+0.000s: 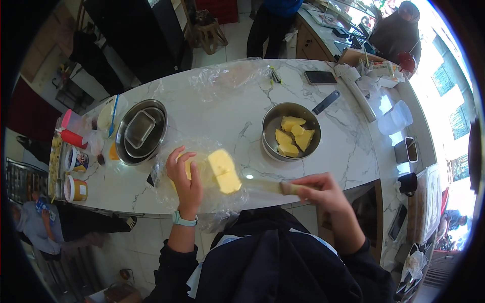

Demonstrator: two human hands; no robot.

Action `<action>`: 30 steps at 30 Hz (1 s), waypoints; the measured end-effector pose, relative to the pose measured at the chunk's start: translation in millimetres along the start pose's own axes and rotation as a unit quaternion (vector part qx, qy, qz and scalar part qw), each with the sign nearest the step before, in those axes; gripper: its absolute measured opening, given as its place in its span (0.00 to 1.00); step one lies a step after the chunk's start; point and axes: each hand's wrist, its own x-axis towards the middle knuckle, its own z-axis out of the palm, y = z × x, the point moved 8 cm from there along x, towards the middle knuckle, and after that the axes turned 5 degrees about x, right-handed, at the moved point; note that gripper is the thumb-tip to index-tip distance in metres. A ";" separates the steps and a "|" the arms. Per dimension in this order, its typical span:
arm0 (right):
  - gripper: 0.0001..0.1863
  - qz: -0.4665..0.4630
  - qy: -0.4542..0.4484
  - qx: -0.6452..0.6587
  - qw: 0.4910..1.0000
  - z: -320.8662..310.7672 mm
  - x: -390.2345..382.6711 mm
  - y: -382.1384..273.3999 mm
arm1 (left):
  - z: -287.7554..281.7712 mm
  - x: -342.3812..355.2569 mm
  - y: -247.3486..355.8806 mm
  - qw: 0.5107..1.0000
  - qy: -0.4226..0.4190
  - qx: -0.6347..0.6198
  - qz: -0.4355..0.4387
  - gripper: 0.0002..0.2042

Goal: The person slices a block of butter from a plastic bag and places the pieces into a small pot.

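My left hand (184, 179) has its fingers apart over a crumpled clear plastic sheet (169, 194), in front of a yellow butter piece that it partly hides. Just right of it, a butter block (224, 171) lies on the plastic. My right hand (321, 192) is closed round the handle of a knife (268, 186), whose blurred blade points left toward that block. A steel saucepan (314, 116) with several yellow butter chunks (293, 135) stands beyond my right hand, its dark handle toward the back right.
Nested steel bowls (142, 159) and tubs (75, 188) occupy the left of the marble counter (237, 91). A phone (319, 77), a roll (356, 93) and plastic containers (396, 118) are at the back and right. Other people (270, 28) stand around the counter.
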 end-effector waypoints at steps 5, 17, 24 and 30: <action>0.12 -0.209 0.175 -0.435 0.858 -19.4 -40.3 -112.7 | 33.9 29.1 121.5 0.981 -0.064 0.036 0.181 0.20; 0.17 -0.255 0.164 -0.691 0.657 -13.6 -39.9 -118.2 | 149.0 44.2 180.9 0.952 -0.135 0.015 0.273 0.09; 0.19 -0.239 0.165 -0.704 0.649 -15.6 -45.6 -114.7 | 162.0 41.4 176.4 0.948 -0.129 0.011 0.291 0.04; 0.19 -0.230 0.156 -0.704 0.653 -14.0 -44.1 -116.9 | 165.5 39.7 176.2 0.939 -0.122 0.012 0.320 0.04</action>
